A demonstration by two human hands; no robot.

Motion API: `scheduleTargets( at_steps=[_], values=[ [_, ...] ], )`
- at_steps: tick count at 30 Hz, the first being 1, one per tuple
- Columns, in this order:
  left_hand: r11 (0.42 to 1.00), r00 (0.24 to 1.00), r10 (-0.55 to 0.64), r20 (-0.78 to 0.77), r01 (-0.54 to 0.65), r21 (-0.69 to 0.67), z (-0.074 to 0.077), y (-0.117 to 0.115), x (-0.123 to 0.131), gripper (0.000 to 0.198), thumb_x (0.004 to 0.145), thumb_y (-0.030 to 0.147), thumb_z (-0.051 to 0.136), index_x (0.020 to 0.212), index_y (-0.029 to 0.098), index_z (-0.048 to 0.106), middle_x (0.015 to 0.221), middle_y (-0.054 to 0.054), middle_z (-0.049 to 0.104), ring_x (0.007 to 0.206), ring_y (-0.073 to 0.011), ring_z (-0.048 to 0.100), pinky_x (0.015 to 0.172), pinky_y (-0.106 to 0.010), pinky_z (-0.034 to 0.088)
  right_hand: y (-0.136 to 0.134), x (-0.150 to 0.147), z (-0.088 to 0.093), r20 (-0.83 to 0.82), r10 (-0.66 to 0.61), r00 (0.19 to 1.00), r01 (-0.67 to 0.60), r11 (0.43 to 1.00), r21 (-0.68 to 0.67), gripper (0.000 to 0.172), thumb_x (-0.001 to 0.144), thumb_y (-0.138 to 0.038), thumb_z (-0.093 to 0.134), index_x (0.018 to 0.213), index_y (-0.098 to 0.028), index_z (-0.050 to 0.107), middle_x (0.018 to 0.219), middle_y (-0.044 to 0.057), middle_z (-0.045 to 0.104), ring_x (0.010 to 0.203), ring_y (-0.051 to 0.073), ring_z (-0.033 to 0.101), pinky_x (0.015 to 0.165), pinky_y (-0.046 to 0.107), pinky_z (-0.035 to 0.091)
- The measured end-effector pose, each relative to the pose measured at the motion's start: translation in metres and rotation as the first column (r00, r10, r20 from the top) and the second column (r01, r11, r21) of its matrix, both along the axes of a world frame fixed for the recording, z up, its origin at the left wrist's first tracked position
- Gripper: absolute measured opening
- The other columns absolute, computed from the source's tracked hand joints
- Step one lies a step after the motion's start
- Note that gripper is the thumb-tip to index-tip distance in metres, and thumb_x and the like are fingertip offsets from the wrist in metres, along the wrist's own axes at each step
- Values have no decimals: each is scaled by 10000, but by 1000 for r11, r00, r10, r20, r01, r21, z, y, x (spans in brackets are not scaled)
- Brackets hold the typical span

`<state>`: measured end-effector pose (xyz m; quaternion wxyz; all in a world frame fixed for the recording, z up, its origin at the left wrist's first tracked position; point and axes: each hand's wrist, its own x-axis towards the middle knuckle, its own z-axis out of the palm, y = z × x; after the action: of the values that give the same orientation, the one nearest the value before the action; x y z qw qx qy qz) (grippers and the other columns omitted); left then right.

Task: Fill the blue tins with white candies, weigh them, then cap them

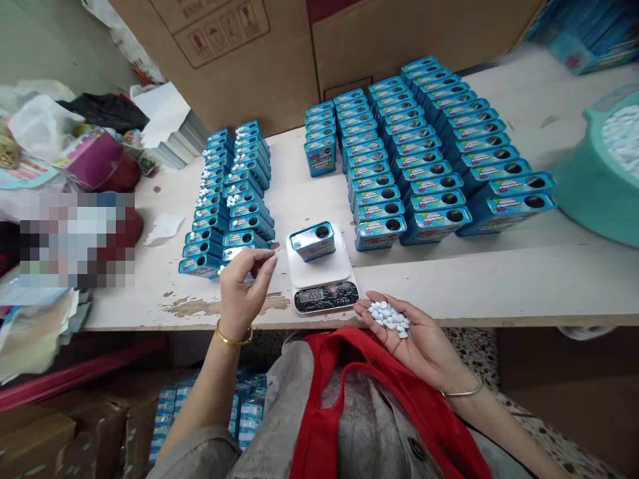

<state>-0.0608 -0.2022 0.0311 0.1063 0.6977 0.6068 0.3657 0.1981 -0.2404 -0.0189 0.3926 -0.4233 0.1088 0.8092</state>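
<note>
My right hand (404,332) lies palm up at the table's front edge, cupping a heap of small white candies (389,316). My left hand (244,286) hovers over the nearest tins of the left rows, fingers pinched together; what they hold is too small to make out. Between my hands stands a small white digital scale (324,283) with one blue tin (313,240) on its platform, its round hole open on top. The display shows digits.
Two rows of blue tins with candies on top (227,199) stand left of the scale. A large block of blue tins (424,146) fills the table's right. A teal basin of white candies (606,163) sits far right. Cardboard boxes (279,46) line the back; clutter lies left.
</note>
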Motion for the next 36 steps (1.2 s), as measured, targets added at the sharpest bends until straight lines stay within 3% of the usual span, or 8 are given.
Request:
scheduleTargets(
  at_steps=[13,19,20,22,25,28,30,36],
  values=[
    [998,998,-39,-46,41,38,-13,19,3,174,860,272,570,1004,179,596,887,-38,579,767,-118,540,612,-235,423,8,-7,3,31,29,999,-28,999,-28,218,852,-126,479,965,-71,657,946,161,724,913,213,696,816,266,570],
    [989,989,-135,-53,131,-60,-35,39,11,692,724,435,710,1296,191,406,1155,-102,552,1033,-204,538,825,-324,453,21,-15,-2,-8,65,998,-64,995,75,177,817,-146,564,933,-76,678,937,157,723,876,200,702,793,253,571],
    [985,987,-156,-43,152,-84,-39,43,13,705,721,441,711,1301,194,395,1165,-101,557,1041,-206,540,843,-331,446,25,-19,-3,-9,71,997,-70,992,106,168,805,-149,587,924,-78,680,915,148,725,862,195,703,789,250,570],
    [976,978,-202,-55,196,-96,-44,50,20,555,762,410,676,1223,193,456,1091,-80,598,983,-193,563,827,-322,437,36,-27,-2,4,73,997,-72,984,163,155,782,-155,626,905,-79,683,854,125,726,818,181,704,777,246,570],
    [956,925,-284,-252,294,2,-38,51,27,310,803,310,618,1083,199,544,961,-60,636,881,-195,557,793,-343,400,50,-38,1,11,47,999,-48,976,212,128,788,-172,626,869,-90,681,791,92,719,763,166,699,745,251,574],
    [917,823,-286,-490,383,108,-26,48,29,281,795,254,599,1073,223,574,995,-67,657,858,-215,530,808,-390,345,61,-43,6,-11,33,999,-29,972,233,119,811,-186,593,841,-100,670,790,84,719,747,159,694,716,253,573],
    [908,783,-262,-564,398,130,-22,46,27,268,796,238,593,1063,227,581,997,-63,668,837,-214,524,800,-398,327,65,-45,8,-9,42,999,-39,974,225,121,813,-185,584,838,-97,664,794,91,720,738,159,693,708,254,570],
    [893,780,-178,-600,384,234,-16,40,21,282,778,203,623,1049,265,579,1007,-47,678,858,-207,556,792,-392,315,67,-47,15,-32,84,996,-73,961,268,113,798,-182,596,832,-103,669,808,72,719,748,153,686,738,270,564]
  ],
)
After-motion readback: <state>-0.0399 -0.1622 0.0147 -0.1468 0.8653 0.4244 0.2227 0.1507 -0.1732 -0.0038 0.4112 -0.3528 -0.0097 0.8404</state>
